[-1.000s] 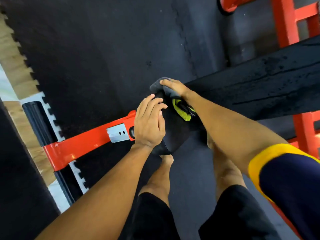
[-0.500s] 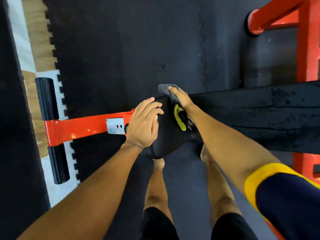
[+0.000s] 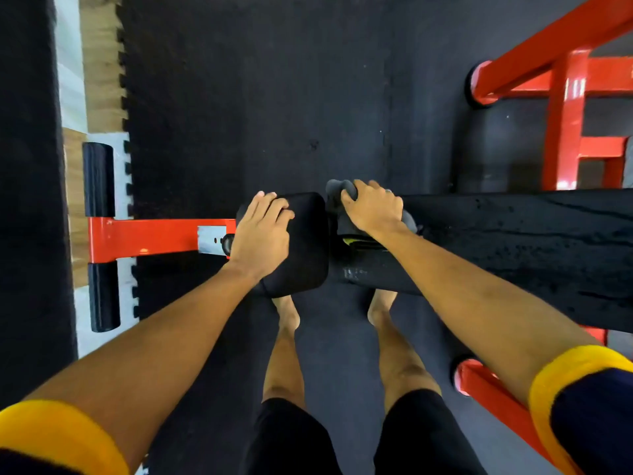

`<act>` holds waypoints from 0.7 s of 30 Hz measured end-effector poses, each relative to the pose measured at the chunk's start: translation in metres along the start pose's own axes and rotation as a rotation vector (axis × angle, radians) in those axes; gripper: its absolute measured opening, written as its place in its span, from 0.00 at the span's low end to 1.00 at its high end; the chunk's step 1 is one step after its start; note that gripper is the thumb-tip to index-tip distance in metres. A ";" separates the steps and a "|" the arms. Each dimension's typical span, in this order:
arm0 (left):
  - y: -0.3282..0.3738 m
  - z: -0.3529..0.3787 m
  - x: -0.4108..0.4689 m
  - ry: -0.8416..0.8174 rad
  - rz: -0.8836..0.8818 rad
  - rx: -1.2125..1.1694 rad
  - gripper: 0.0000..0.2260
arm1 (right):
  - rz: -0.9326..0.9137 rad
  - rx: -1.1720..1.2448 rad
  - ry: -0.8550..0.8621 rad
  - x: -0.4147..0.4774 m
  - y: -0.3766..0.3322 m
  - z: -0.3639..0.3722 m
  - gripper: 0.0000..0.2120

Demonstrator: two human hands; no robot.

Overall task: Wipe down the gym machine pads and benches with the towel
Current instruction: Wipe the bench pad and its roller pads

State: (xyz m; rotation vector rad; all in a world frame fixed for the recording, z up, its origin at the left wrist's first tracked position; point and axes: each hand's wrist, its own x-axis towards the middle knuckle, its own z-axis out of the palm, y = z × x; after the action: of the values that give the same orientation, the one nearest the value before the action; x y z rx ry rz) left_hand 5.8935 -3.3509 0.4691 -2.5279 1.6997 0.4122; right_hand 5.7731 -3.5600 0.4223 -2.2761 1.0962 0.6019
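Head view, right hand [image 3: 373,207] grip clamps towel [image 3: 337,188], shifted onto bench [image 3: 513,234], left hand [image 3: 262,234] flat.

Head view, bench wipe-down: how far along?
Likely done: the long black bench pad shows wet streaks. In hand: the right hand grips the grey towel at that pad's end. Remaining: the small black seat pad, dry-looking, under the left hand.

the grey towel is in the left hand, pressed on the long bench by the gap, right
No, the head view shows the grey towel in the right hand, pressed on the long bench by the gap. The left hand rests on the small pad.
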 end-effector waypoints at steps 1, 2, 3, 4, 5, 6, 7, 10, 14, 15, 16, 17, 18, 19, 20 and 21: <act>0.008 -0.002 0.004 -0.067 0.002 0.052 0.18 | -0.050 -0.104 0.024 -0.004 0.000 -0.007 0.24; 0.017 -0.004 0.009 -0.143 0.007 0.107 0.19 | -0.087 -0.197 0.038 -0.005 0.001 -0.012 0.24; 0.027 -0.006 0.015 -0.216 0.012 0.162 0.21 | -0.119 -0.286 0.043 -0.005 0.004 -0.016 0.25; 0.035 -0.006 0.020 -0.276 0.012 0.214 0.23 | -0.137 -0.363 0.024 -0.004 0.007 -0.016 0.26; 0.042 -0.004 0.026 -0.320 0.002 0.251 0.24 | -0.151 -0.435 -0.012 0.000 0.012 -0.014 0.27; 0.046 -0.001 0.031 -0.351 -0.007 0.277 0.26 | -0.164 -0.501 -0.065 0.003 0.018 -0.009 0.29; 0.049 0.002 0.034 -0.370 -0.014 0.304 0.28 | -0.184 -0.565 -0.127 0.006 0.027 -0.001 0.32; 0.053 0.023 0.035 -0.407 -0.025 0.419 0.31 | -0.279 -0.721 -0.227 0.014 0.066 0.040 0.41; 0.052 0.045 0.036 -0.409 0.017 0.560 0.33 | -0.348 -0.767 -0.175 0.034 0.079 0.060 0.44; 0.052 0.047 0.037 -0.406 0.021 0.579 0.33 | -0.356 -0.755 -0.171 0.043 0.074 0.061 0.43; 0.052 0.048 0.037 -0.399 0.029 0.588 0.33 | -0.360 -0.737 -0.172 0.051 0.068 0.061 0.41; 0.053 0.050 0.038 -0.393 0.033 0.595 0.33 | -0.362 -0.714 -0.182 0.060 0.061 0.061 0.39; 0.052 0.053 0.038 -0.390 0.038 0.599 0.33 | -0.361 -0.687 -0.198 0.070 0.052 0.066 0.37; 0.053 0.053 0.038 -0.385 0.035 0.602 0.33 | -0.358 -0.661 -0.207 0.075 0.043 0.070 0.35; 0.052 0.055 0.038 -0.382 0.036 0.604 0.33 | -0.361 -0.650 -0.216 0.079 0.034 0.075 0.33; 0.052 0.055 0.038 -0.381 0.035 0.608 0.33 | -0.365 -0.658 -0.224 0.079 0.028 0.080 0.32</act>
State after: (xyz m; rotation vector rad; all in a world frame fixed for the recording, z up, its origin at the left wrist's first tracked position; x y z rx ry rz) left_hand 5.8487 -3.3941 0.4113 -1.8540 1.4452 0.2935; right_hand 5.7834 -3.5689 0.3071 -2.7635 0.3762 1.1515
